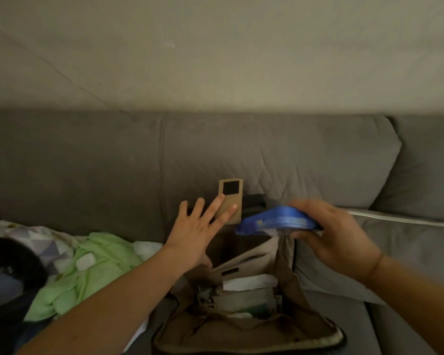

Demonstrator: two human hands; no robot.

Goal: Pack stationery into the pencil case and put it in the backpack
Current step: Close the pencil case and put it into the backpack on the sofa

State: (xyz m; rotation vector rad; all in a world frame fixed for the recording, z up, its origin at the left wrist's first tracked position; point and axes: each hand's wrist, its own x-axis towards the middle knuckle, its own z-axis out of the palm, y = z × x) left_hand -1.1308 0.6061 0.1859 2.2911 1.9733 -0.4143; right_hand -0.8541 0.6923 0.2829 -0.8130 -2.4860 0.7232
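A blue pencil case (276, 220) is held in my right hand (336, 237), above the open mouth of a tan backpack (310, 326) that stands on the grey sofa. My left hand (199, 230) has its fingers spread and rests against the backpack's upright tan flap (231, 193), which has a black square patch. My thumb sits at the bag's inner edge. Inside the backpack I see papers and books (246, 290). The pencil case is blurred, so I cannot tell whether its zip is closed.
The grey sofa backrest (113, 162) rises behind the bag, with a cushion (420, 170) at the right. A green cloth (87, 272) with a small white case on it lies to the left. A dark curved object (13, 272) sits at the far left.
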